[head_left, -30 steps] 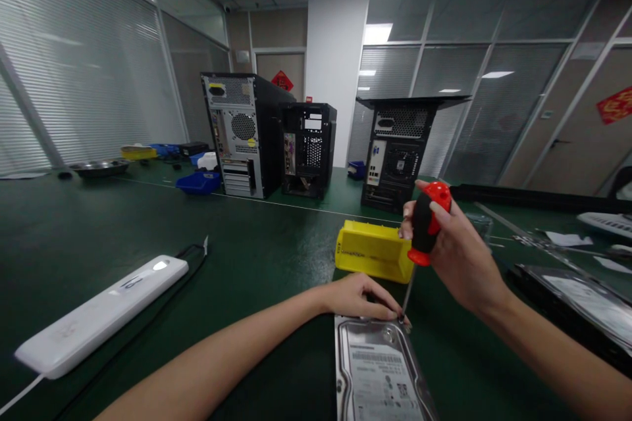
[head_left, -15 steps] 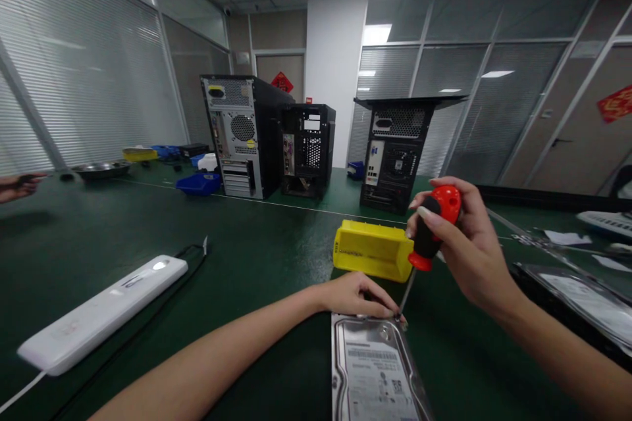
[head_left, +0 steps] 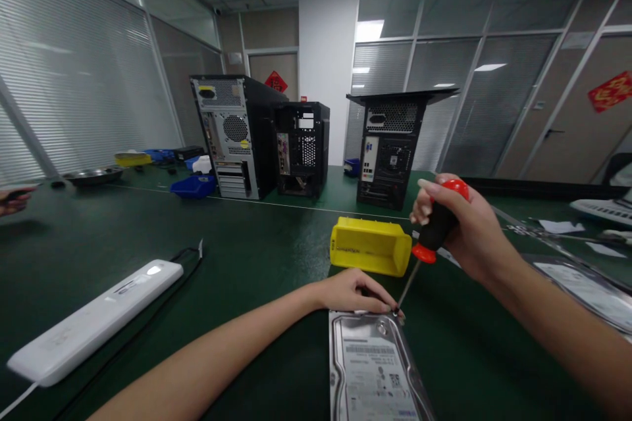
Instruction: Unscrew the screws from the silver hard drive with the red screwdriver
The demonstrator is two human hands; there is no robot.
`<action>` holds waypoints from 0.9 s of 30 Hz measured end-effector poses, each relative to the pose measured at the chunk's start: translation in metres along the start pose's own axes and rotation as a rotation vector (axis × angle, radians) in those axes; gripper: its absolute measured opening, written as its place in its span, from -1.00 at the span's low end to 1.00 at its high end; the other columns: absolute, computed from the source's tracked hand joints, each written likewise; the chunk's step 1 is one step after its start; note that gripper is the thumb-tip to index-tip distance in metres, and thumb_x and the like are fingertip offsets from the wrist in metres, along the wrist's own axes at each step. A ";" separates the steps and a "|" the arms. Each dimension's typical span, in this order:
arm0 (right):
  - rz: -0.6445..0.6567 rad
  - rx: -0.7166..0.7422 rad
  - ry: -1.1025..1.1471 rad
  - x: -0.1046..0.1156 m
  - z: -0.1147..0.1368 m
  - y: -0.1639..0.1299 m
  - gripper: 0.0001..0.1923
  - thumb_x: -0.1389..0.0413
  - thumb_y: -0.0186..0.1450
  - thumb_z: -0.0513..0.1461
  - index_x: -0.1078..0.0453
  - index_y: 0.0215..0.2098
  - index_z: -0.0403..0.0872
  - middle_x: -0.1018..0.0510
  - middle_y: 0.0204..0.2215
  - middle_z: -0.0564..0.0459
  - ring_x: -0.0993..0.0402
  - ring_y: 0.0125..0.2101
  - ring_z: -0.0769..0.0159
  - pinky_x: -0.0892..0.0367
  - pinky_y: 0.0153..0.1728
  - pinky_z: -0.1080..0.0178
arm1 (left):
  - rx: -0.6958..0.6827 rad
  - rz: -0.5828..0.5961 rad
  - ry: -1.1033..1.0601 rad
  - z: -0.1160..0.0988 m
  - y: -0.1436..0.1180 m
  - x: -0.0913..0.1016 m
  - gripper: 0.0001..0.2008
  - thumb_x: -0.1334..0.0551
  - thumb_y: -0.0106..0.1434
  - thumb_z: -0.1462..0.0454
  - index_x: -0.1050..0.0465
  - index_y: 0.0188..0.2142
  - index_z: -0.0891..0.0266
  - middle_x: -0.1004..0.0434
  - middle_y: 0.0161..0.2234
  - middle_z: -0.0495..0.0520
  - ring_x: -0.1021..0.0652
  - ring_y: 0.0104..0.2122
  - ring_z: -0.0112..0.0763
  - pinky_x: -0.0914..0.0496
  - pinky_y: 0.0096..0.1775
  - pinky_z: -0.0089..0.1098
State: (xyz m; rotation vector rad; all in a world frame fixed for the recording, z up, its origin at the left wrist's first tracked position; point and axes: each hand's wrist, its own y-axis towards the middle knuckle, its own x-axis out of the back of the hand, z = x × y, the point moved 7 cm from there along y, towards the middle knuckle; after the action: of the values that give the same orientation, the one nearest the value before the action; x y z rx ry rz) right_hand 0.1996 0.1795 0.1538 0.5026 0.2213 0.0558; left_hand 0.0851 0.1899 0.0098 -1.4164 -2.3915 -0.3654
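Head view: our right hand [head_left: 461, 223] grips the red-black screwdriver [head_left: 434, 223], fingers closed round its handle, tip at the far right corner of the hard drive [head_left: 372, 368] lying near on the green surface [head_left: 257, 256]. Our left hand [head_left: 353, 293] pinches there, touching the drive's far edge. Yellow bin [head_left: 370, 247] just beyond.

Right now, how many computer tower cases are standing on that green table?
3. One silver-backed tower stands at the left, an open black case is right beside it, and a third tower stands apart to the right. Others may be out of view.
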 end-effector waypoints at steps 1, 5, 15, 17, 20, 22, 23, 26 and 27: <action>-0.005 0.007 0.024 0.000 0.000 0.000 -0.74 -0.21 0.17 -0.23 -0.16 -0.44 -0.03 -0.33 -0.67 0.24 -0.25 -0.63 0.48 -0.29 -0.53 0.38 | -0.009 0.002 -0.007 0.000 0.000 0.000 -0.78 -0.23 0.29 0.32 -0.54 -0.08 0.22 -0.59 -0.12 0.06 -0.56 -0.20 -0.43 -0.37 -0.22 -0.53; -0.031 0.071 0.110 0.001 0.003 -0.001 -0.78 -0.16 0.12 -0.31 -0.15 -0.47 -0.05 -0.34 -0.60 0.23 -0.24 -0.66 0.51 -0.23 -0.62 0.40 | -0.018 0.012 -0.023 -0.001 0.001 -0.002 -0.77 -0.22 0.29 0.34 -0.54 -0.07 0.23 -0.59 -0.12 0.08 -0.56 -0.23 -0.46 -0.37 -0.25 -0.54; -0.059 0.159 0.126 -0.003 0.010 -0.006 -0.70 -0.23 0.16 -0.16 -0.18 -0.52 -0.06 -0.36 -0.61 0.21 -0.20 -0.77 0.55 -0.03 -0.80 0.43 | 0.000 -0.003 -0.024 0.000 0.000 -0.002 -0.75 -0.25 0.27 0.25 -0.54 -0.07 0.23 -0.60 -0.14 0.08 -0.57 -0.25 -0.43 -0.38 -0.24 -0.53; -0.043 0.144 0.115 -0.007 0.009 -0.004 -0.70 -0.22 0.17 -0.12 -0.19 -0.53 -0.06 -0.34 -0.64 0.21 -0.18 -0.78 0.54 -0.02 -0.81 0.43 | 0.001 -0.009 -0.027 0.001 0.000 -0.002 -0.74 -0.26 0.26 0.24 -0.55 -0.07 0.24 -0.61 -0.15 0.09 -0.58 -0.25 -0.43 -0.38 -0.24 -0.54; -0.015 0.107 0.114 -0.012 0.005 -0.001 -0.68 -0.21 0.17 -0.08 -0.19 -0.52 -0.06 -0.33 -0.66 0.21 -0.18 -0.79 0.54 -0.01 -0.81 0.44 | -0.002 -0.012 -0.013 -0.001 0.000 -0.002 -0.74 -0.26 0.25 0.25 -0.55 -0.08 0.26 -0.61 -0.16 0.11 -0.57 -0.26 -0.42 -0.38 -0.24 -0.54; 0.002 0.090 0.121 -0.015 0.003 0.000 -0.67 -0.18 0.18 -0.06 -0.20 -0.52 -0.06 -0.33 -0.67 0.19 -0.17 -0.79 0.54 -0.02 -0.80 0.44 | 0.010 -0.019 -0.002 -0.002 0.000 -0.001 -0.75 -0.27 0.25 0.26 -0.56 -0.09 0.27 -0.61 -0.16 0.11 -0.57 -0.27 -0.42 -0.38 -0.26 -0.54; 0.008 0.087 0.126 -0.017 0.004 0.000 -0.68 -0.17 0.20 -0.06 -0.21 -0.52 -0.07 -0.33 -0.68 0.19 -0.17 -0.79 0.54 -0.02 -0.80 0.44 | 0.019 -0.023 0.003 -0.002 0.000 -0.001 -0.75 -0.27 0.24 0.27 -0.56 -0.09 0.27 -0.61 -0.16 0.11 -0.57 -0.27 -0.43 -0.38 -0.27 -0.55; 0.014 0.095 0.152 -0.018 0.006 -0.002 -0.70 -0.10 0.25 -0.06 -0.26 -0.53 -0.07 -0.34 -0.66 0.17 -0.18 -0.78 0.54 -0.05 -0.80 0.43 | 0.039 -0.032 0.021 0.000 0.001 0.000 -0.76 -0.27 0.24 0.27 -0.56 -0.10 0.25 -0.62 -0.17 0.08 -0.57 -0.29 -0.44 -0.38 -0.29 -0.55; 0.014 0.103 0.172 -0.018 0.008 -0.003 -0.71 -0.08 0.27 -0.07 -0.27 -0.53 -0.07 -0.34 -0.65 0.17 -0.19 -0.78 0.54 -0.04 -0.80 0.43 | 0.038 -0.032 0.027 0.000 0.001 0.000 -0.77 -0.27 0.24 0.26 -0.57 -0.11 0.24 -0.62 -0.19 0.08 -0.57 -0.29 -0.44 -0.38 -0.29 -0.55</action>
State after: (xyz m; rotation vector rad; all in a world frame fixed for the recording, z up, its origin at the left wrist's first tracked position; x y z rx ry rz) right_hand 0.1838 0.1714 0.1626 0.6023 0.3901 0.1023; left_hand 0.0860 0.1904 0.0097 -1.3499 -2.3893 -0.3426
